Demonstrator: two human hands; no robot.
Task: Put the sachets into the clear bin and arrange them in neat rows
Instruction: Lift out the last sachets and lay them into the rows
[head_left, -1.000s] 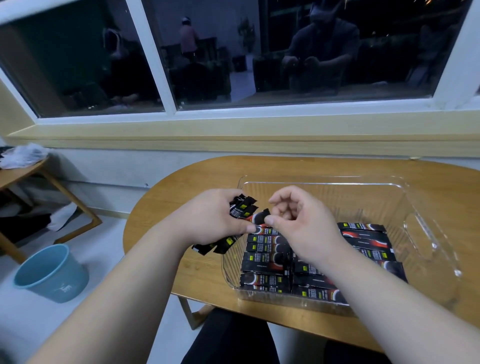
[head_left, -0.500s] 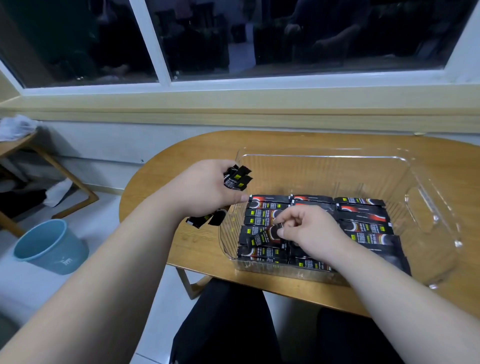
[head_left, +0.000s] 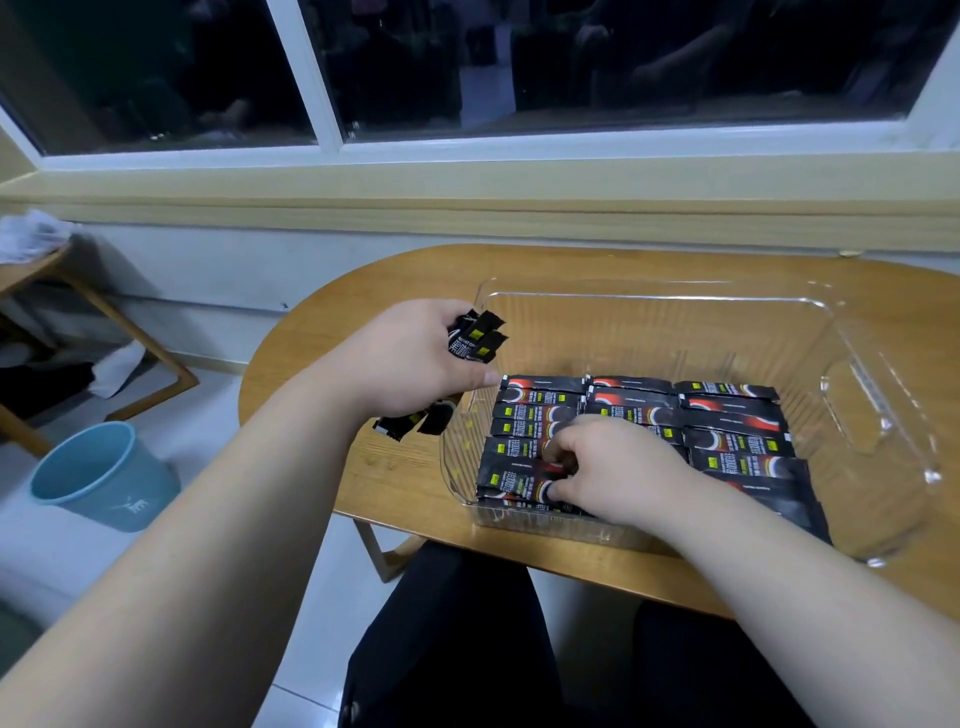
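Observation:
A clear plastic bin (head_left: 649, 296) stands on the wooden table. Black sachets with red and yellow print (head_left: 727, 415) lie flat in rows over its near half. My left hand (head_left: 415, 364) hovers at the bin's left rim and grips a bundle of sachets (head_left: 475, 340), whose ends stick out above and below the fist. My right hand (head_left: 608, 467) is down inside the bin at the front left, fingers curled and pinching one sachet (head_left: 511, 480) lying on the left row. The right forearm hides part of the front rows.
The oval wooden table (head_left: 363, 312) ends close to my lap at the front. A blue bucket (head_left: 98, 478) stands on the floor to the left, beside a second wooden table (head_left: 47, 265). A window sill (head_left: 467, 182) runs behind. The bin's far half holds no sachets.
My right hand took one sachet from the bundle, dropped into the bin and moved toward the front left row. The left hand stayed at the rim. The camera tilted downward.

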